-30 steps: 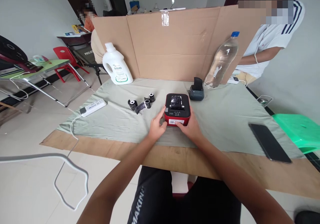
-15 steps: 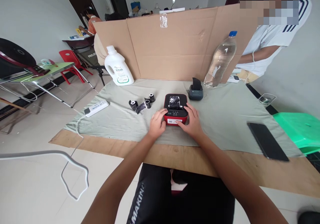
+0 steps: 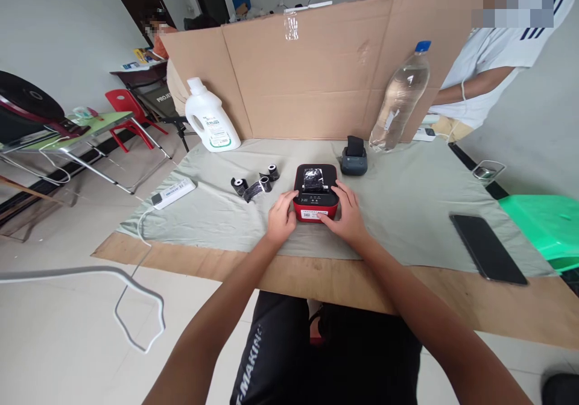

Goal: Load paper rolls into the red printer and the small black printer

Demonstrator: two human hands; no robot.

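A small red-and-black label printer [image 3: 315, 200] sits on the cloth in front of me, with a strip of shiny black film [image 3: 313, 179] on its top. My left hand [image 3: 281, 217] rests against its left side, fingers bent along the edge. On the opposite side, my right hand [image 3: 347, 212] has its fingers at the upper right edge and its thumb against the white label on the front. The printer is held between both hands. Left of it lie several rolls of black film [image 3: 265, 183], partly unwound. Behind it to the right stands a smaller dark printer [image 3: 354, 161] with black film sticking up.
A cardboard panel [image 3: 312, 79] walls off the back, with a white jug [image 3: 212, 119] and a tilted clear bottle [image 3: 402, 97] before it. A power strip [image 3: 174, 193] lies left, a phone [image 3: 488, 248] right. Another person's arm [image 3: 479, 85] shows behind the panel.
My left fingers have shifted from the printer's top edge to its left side. My right hand stays in nearly the same hold. The head view has tilted slightly.
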